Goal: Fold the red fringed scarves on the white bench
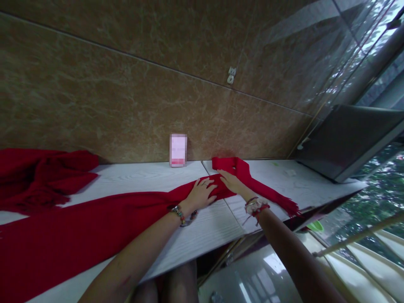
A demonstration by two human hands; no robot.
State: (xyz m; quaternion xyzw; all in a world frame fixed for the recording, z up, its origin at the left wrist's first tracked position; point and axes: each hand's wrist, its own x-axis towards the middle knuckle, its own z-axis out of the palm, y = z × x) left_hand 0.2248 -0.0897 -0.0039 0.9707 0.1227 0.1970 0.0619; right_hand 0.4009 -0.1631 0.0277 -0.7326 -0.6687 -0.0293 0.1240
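A long red scarf point(104, 223) stretches across the white tabletop from the lower left to the right. Its right part is folded over near the wall, with a fringed end hanging toward the table's front edge. My left hand point(199, 194) lies flat on the narrowed middle of the scarf, fingers spread. Close beside it, my right hand point(232, 183) rests on the folded part with its fingers stretched out. Both wrists wear bracelets. Heaped at the far left is another piece of red fringed cloth point(47, 176).
A phone-like upright object point(178, 150), its face blurred, leans against the brown marbled wall point(126, 105). At the table's right end stands a dark grey box-like panel point(356, 139). The white table point(186, 244) has a front edge close to my legs. A small hook point(231, 75) is on the wall.
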